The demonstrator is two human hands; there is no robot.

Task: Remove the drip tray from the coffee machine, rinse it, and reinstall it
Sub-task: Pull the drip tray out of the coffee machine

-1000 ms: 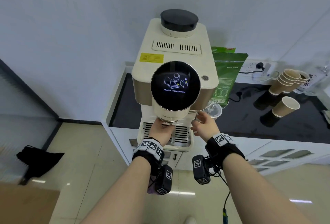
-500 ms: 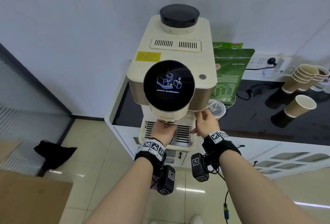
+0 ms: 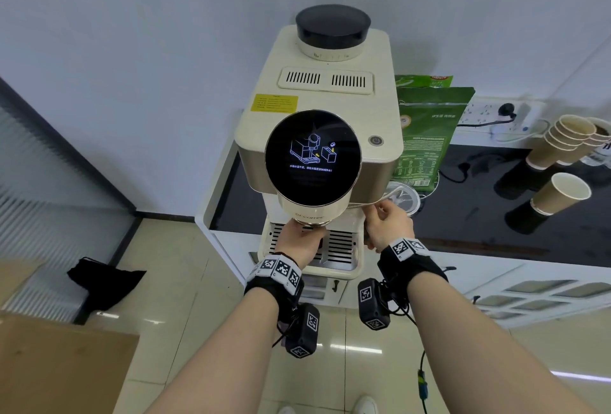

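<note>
coffee machine (image 3: 317, 109): cream body at the near corner of the black counter (image 3: 463, 215), round screen lit with a diagram
drip tray (image 3: 337, 248): seated in the base under the spout, slotted grille showing
left hand (image 3: 299, 241): mine, over the grille just below the spout; fingers hidden, so I cannot tell their pose
right hand (image 3: 388, 223): mine, at the machine's right side, fingers curled round a thin white tube (image 3: 393, 194)
beside: green bag (image 3: 426, 136), paper cups (image 3: 562, 195)

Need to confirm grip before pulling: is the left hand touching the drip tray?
Cannot tell. In the head view the left hand lies over the drip tray grille, but its fingers are hidden under the spout.
</note>
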